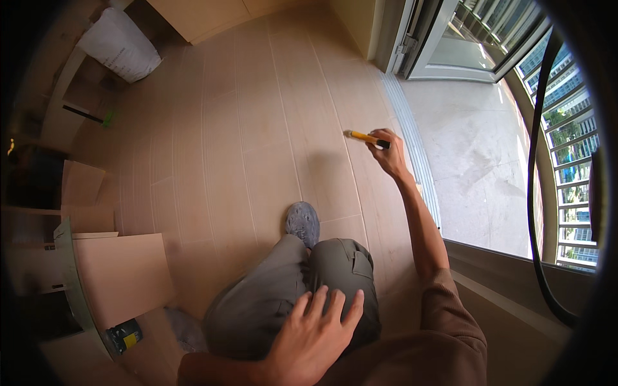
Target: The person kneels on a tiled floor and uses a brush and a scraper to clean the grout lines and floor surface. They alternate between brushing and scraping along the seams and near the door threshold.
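Right of upper centre, the right hand (pixel 388 154) closes its fingers around a yellow-and-black tool (pixel 367 138) above 1 floor seam (pixel 353 170) — a low, steady angle likely serves best. Lower centre, the left hand (pixel 312 334) spreads empty.

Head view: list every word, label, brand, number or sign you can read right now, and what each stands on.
White sack: lines of print, too small and blurred to quote.
Dark item with a yellow patch: small marks, too blurred to quote.
Yellow-and-black tool in the right hand: no lettering can be made out.
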Demonstrator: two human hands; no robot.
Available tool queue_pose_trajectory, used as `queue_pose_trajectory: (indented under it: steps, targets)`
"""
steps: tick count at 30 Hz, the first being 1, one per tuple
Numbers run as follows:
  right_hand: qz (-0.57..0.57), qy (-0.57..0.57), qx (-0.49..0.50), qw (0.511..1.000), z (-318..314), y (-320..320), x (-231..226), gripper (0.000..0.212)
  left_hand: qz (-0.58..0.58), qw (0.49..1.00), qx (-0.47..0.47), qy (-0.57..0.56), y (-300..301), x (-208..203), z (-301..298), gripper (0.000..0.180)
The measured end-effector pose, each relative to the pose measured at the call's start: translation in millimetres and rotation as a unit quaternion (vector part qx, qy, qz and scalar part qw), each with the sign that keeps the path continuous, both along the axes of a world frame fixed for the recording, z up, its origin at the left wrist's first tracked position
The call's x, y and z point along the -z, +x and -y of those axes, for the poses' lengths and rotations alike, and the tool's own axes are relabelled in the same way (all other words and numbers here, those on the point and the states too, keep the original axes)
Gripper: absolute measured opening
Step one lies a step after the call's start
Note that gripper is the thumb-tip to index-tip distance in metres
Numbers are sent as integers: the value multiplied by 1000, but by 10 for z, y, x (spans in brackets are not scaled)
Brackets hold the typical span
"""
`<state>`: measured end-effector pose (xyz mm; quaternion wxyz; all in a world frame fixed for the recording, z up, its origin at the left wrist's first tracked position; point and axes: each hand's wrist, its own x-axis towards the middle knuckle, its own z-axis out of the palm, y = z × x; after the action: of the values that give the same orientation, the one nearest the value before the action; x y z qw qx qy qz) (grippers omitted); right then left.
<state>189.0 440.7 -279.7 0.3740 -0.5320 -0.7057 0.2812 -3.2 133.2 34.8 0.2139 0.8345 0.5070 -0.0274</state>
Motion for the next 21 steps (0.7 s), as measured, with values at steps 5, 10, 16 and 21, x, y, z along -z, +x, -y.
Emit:
queue_pose_trajectory:
  steps: [5, 10, 16, 21]
  targets:
    - [98, 62, -34, 993, -1601, -649, 509, 15, -17, 1000, -6, -1, -418, 50, -373, 47]
    - [180, 5, -47, 982, -2160, -1178, 982, 14, -56, 998, -21, -9, -758, 60, -785, 44]
    - [190, 8, -187, 964, -1020, -459, 1116, 18, -32, 998, -58, 4, -928, 100, -982, 43]
    - [260, -54, -220, 939, -234, -62, 698, 35, -54, 998, -41, -8, -928, 106, -955, 45]
